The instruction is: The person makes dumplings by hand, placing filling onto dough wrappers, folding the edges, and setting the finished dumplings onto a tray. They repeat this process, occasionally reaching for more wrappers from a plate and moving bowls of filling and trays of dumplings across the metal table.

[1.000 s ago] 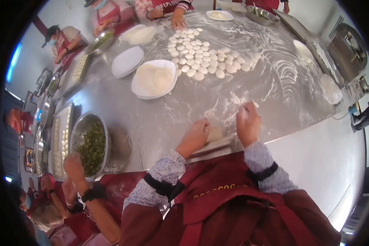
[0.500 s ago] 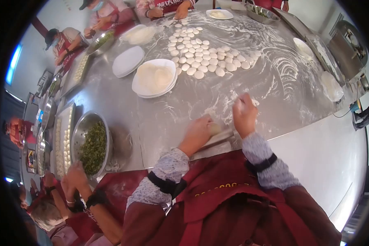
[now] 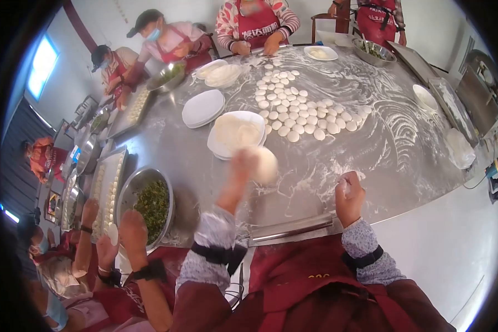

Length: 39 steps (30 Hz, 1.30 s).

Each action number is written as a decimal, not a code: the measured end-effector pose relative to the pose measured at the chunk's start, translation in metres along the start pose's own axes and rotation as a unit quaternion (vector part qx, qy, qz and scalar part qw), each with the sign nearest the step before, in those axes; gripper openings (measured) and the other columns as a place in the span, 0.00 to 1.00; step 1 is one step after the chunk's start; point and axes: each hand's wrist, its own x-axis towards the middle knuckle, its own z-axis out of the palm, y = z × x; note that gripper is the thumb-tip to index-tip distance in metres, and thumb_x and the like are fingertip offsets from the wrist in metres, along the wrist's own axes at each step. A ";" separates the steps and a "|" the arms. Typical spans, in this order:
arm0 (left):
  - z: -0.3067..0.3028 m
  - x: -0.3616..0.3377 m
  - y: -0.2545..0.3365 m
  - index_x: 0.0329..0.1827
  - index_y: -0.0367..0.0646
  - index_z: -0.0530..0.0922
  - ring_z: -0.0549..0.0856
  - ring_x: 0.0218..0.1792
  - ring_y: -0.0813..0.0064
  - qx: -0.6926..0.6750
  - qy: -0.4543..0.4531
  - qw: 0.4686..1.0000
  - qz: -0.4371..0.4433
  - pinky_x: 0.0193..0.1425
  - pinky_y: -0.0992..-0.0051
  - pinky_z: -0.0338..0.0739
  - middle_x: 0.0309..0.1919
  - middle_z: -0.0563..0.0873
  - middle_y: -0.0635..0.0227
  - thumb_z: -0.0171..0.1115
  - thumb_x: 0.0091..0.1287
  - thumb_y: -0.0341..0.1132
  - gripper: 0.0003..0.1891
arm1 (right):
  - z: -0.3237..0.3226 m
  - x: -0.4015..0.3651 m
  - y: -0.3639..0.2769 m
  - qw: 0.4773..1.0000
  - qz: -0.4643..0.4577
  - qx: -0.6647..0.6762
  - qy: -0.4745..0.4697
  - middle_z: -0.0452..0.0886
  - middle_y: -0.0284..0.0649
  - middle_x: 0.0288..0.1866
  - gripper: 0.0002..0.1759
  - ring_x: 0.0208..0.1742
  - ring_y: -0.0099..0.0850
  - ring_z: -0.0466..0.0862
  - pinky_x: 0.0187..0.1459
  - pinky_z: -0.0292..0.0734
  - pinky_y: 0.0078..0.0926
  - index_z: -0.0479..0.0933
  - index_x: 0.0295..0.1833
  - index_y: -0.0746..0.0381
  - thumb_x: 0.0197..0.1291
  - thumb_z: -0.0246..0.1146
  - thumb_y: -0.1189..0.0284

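Observation:
My left hand (image 3: 242, 171), blurred by motion, holds a thin round dough wrapper (image 3: 264, 166) just in front of the stacked white plates (image 3: 220, 150), which bear more flat wrappers (image 3: 239, 131). My right hand (image 3: 349, 191) is closed low over the floury steel table (image 3: 293, 193); a bit of white shows at its fingers, too small to name. Between my hands, at the front edge, lies a metal-coloured bar (image 3: 293, 228). Many small dough discs (image 3: 293, 135) are spread beyond my hands.
To the left stand a steel bowl of chopped green filling (image 3: 154, 207) and a tray of dumplings (image 3: 109, 182). A co-worker's hands (image 3: 134, 229) are close by the bowl. Other people work around the far side. An empty plate stack (image 3: 203, 108) lies further back.
My left hand has moved forward and left from the front edge, carrying a wrapper towards the plates. My right hand stays near the edge. The view has shifted, showing more of the far side.

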 end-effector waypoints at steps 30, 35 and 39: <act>0.079 -0.039 -0.004 0.31 0.40 0.74 0.77 0.39 0.55 0.243 -0.250 0.936 0.047 0.41 0.61 0.71 0.31 0.78 0.54 0.63 0.46 0.35 0.11 | 0.003 0.003 0.014 0.999 -0.039 0.025 -0.004 0.67 0.40 0.22 0.04 0.23 0.27 0.69 0.26 0.66 0.28 0.66 0.31 0.65 0.56 0.48 0.77; 0.108 -0.054 0.008 0.25 0.41 0.73 0.78 0.34 0.55 0.160 -0.252 0.954 0.029 0.37 0.62 0.70 0.27 0.78 0.55 0.62 0.46 0.34 0.09 | -0.021 0.000 -0.028 0.995 0.043 0.053 -0.073 0.67 0.43 0.20 0.04 0.22 0.34 0.71 0.27 0.66 0.31 0.66 0.30 0.67 0.54 0.50 0.78; 0.122 -0.058 0.010 0.29 0.39 0.73 0.78 0.34 0.53 0.216 -0.248 0.942 0.061 0.38 0.59 0.71 0.28 0.78 0.55 0.58 0.52 0.33 0.07 | 0.006 0.021 -0.019 0.996 -0.083 -0.004 -0.033 0.68 0.47 0.20 0.03 0.22 0.40 0.72 0.26 0.66 0.33 0.66 0.30 0.67 0.54 0.50 0.78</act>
